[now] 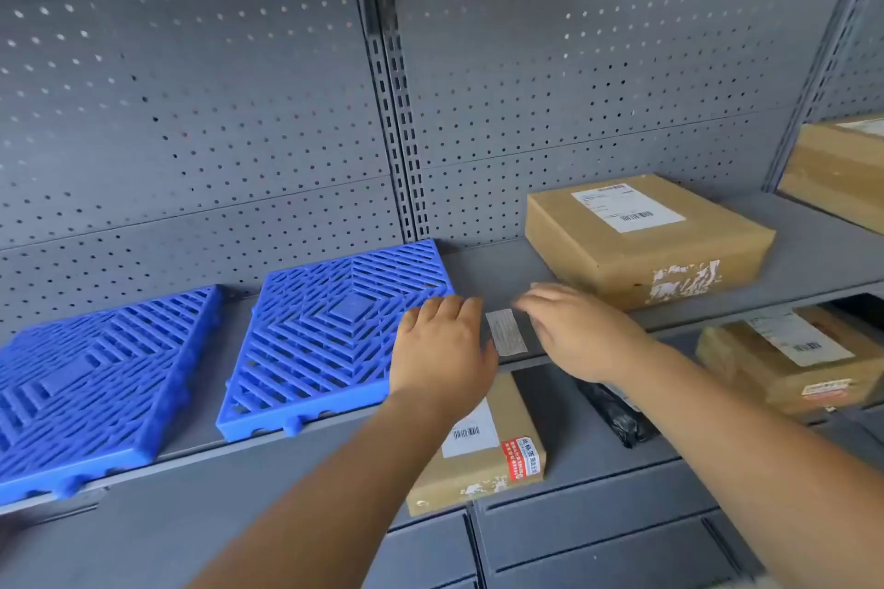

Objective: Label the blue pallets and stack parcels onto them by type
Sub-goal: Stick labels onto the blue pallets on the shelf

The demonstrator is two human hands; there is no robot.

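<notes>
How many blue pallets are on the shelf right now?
2. One blue pallet far left, cut by the frame; the other mid-shelf, by the left hand. More may lie off-frame.

A grey metal shelving unit fills the view. Its back is made of perforated panels, a left panel and a right panel, each crossed by a horizontal seam. Between them runs a slotted upright post; a second slotted upright stands at the far right. Light shows as bright dots through many of the upper holes, while the lower holes look dark. A flat grey shelf crosses the middle, a lower shelf lies beneath it, and plain grey bottom panels with dark seams sit below
</notes>
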